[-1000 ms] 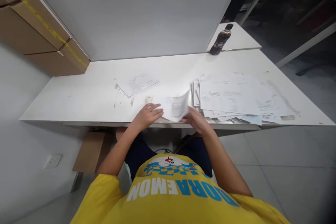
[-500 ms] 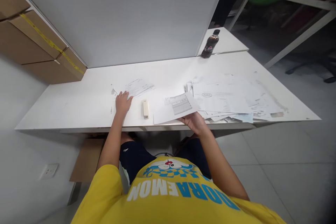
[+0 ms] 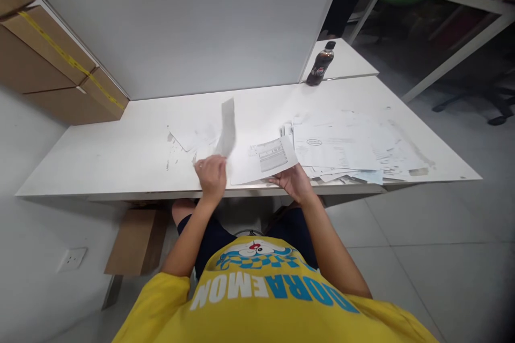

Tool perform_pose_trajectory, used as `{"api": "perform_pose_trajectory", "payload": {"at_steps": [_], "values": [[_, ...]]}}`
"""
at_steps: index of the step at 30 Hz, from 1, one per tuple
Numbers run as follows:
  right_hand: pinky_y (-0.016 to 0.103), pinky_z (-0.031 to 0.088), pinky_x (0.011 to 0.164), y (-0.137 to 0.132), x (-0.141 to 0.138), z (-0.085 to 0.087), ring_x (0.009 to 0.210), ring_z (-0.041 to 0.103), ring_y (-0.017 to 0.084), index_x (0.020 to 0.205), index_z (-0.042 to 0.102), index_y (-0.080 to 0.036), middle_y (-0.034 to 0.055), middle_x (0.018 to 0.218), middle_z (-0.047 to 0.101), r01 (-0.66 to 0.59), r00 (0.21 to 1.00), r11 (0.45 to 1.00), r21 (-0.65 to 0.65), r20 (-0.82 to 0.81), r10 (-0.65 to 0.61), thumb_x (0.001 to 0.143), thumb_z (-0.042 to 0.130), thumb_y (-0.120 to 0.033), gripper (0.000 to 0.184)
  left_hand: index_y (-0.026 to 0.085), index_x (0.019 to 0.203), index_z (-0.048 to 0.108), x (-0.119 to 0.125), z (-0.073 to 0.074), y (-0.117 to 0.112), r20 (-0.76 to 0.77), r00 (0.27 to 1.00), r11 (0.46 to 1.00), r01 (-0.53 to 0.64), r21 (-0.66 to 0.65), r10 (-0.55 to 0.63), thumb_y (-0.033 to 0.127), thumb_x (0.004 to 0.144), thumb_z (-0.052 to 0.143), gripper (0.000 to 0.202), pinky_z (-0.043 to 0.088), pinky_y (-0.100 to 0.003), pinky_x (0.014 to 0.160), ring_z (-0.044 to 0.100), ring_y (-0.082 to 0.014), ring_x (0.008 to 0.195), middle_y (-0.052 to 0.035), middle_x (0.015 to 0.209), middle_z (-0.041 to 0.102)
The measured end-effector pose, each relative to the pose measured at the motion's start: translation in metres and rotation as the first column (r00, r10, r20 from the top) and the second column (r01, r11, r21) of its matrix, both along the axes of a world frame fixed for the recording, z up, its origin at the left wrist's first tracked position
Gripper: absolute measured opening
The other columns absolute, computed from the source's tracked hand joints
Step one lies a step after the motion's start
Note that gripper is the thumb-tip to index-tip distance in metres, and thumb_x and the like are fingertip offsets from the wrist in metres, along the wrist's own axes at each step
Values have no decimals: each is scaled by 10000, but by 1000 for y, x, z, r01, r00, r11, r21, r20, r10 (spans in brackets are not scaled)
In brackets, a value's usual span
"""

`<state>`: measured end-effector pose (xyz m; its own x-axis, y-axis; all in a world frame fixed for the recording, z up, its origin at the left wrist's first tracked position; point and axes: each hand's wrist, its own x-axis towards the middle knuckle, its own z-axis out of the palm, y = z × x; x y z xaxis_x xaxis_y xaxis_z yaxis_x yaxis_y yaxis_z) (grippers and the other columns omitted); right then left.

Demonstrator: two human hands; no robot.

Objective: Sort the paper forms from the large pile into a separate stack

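Note:
My left hand is closed in a pinch on a sheet of paper, which stands up from the desk, bent and blurred by motion. Beneath and to the left of it, another paper lies flat. In my right hand, a white sheet with a printed table is held at its lower right edge, thumb and fingers round it. That sheet lies low over the desk's front edge, beside a spread pile of papers. The small cream block seen earlier is hidden, apparently behind my left hand.
The white desk runs along a grey partition. A cola bottle stands at the back right. Cardboard boxes are stacked at the left against the wall, and another box sits under the desk.
My left hand has moved right and lifted a sheet off the desk, passing in front of the cream block. My right hand keeps its sheet in nearly the same place.

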<state>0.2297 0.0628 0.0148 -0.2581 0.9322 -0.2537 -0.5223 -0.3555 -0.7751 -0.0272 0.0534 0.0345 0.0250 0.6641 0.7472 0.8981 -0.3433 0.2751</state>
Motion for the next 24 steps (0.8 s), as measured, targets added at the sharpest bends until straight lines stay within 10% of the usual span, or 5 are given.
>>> {"api": "perform_pose_trajectory", "payload": {"at_steps": [9, 24], "values": [[384, 590, 806, -17, 2, 4, 1188, 597, 266, 1263, 571, -304, 49, 1374, 595, 78, 995, 993, 91, 60, -84, 855, 439, -694, 580, 202, 1057, 644, 29, -38, -33, -298, 800, 851, 461, -252, -521, 137, 988, 426, 237, 505, -365, 872, 663, -213, 1099, -87, 1038, 734], [446, 617, 796, -29, 10, -12, 1166, 612, 309, 1100, 645, -222, 79, 1170, 708, 203, 966, 978, 42, 156, -207, 824, 602, -502, 396, 194, 1127, 654, 16, -52, -37, -200, 890, 896, 350, -274, -409, 157, 985, 452, 250, 512, -405, 883, 651, -243, 1085, -102, 1159, 710]]}}
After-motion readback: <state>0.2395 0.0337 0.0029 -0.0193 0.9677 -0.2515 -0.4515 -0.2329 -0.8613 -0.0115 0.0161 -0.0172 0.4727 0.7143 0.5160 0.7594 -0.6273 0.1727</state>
